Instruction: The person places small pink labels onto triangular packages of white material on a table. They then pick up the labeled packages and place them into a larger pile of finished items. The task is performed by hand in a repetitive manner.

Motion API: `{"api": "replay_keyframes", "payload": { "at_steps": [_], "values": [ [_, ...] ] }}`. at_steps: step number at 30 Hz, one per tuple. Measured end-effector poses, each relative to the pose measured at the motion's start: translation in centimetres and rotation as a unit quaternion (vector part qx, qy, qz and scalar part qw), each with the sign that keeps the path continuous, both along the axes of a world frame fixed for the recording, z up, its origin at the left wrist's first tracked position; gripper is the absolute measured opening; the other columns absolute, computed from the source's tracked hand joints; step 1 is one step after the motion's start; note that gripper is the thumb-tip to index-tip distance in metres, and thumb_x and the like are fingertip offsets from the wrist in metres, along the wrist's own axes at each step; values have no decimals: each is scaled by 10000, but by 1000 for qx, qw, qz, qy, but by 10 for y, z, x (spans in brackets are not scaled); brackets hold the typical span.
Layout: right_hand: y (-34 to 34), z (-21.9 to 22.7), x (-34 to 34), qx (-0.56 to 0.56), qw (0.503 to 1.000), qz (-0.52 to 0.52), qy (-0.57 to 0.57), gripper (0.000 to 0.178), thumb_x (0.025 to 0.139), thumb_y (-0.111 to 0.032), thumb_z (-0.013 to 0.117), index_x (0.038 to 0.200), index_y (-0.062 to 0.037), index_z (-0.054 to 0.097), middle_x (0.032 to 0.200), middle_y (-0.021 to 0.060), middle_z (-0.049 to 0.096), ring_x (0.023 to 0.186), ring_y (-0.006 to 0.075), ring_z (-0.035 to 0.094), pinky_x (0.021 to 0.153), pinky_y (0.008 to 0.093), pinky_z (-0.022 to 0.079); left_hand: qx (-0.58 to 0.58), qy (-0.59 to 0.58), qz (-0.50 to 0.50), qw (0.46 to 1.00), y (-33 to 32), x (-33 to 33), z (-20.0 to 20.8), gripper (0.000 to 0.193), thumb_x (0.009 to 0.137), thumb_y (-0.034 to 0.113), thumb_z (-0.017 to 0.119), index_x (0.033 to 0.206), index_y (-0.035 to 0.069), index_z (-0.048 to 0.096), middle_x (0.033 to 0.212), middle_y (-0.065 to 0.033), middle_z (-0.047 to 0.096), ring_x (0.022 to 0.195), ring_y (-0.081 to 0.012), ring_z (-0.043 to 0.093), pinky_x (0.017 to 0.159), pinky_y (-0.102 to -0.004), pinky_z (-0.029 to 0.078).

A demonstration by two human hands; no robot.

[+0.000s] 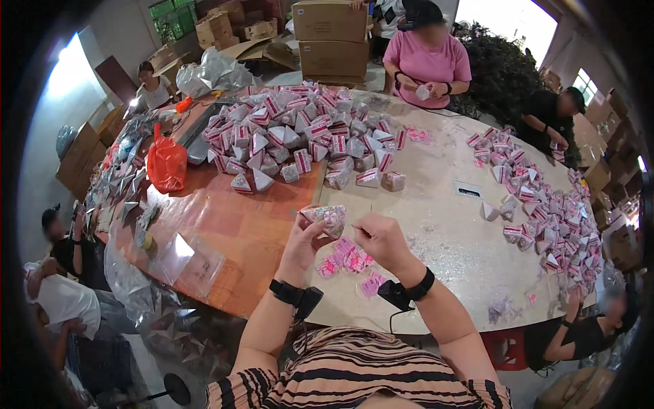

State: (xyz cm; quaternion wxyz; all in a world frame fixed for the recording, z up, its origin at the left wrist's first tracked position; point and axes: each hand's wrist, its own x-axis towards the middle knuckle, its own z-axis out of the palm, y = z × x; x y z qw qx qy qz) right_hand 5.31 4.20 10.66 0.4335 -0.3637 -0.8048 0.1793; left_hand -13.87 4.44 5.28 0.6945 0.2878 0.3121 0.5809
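My left hand grips a small triangular packet, clear-wrapped with pink and white patches, by its left side above the table. Just to the right of it, my right hand is closed in a pinch, apart from the packet; what its fingers hold, if anything, is too small to make out. Beneath and between both hands lie loose pink printed tags, with another small stack of pink tags nearer to me.
A big heap of similar wrapped triangular packs covers the far middle of the table. More packs line the right side. An orange-red plastic bag and clear plastic bags lie left. Several people work around the table.
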Motion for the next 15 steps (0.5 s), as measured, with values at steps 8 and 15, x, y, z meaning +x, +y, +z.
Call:
{"api": "replay_keyframes", "payload": {
  "at_steps": [8, 15],
  "values": [
    [-4, 8, -4, 39, 997, 13, -63, 50, 730, -47, 591, 762, -9, 583, 685, 138, 545, 629, 321, 559, 562, 386, 447, 26, 42, 10, 999, -11, 7, 8, 519, 769, 70, 690, 1201, 91, 404, 1111, -89, 552, 970, -207, 598, 772, -373, 553],
    [-4, 6, 0, 62, 993, 16, -101, 65, 739, -72, 598, 752, -26, 554, 670, 126, 527, 620, 318, 552, 566, 397, 449, 50, 43, 19, 998, -14, 11, 10, 518, 773, 48, 684, 1204, 82, 399, 1111, -97, 557, 958, -203, 604, 759, -355, 556]
  ]
}}
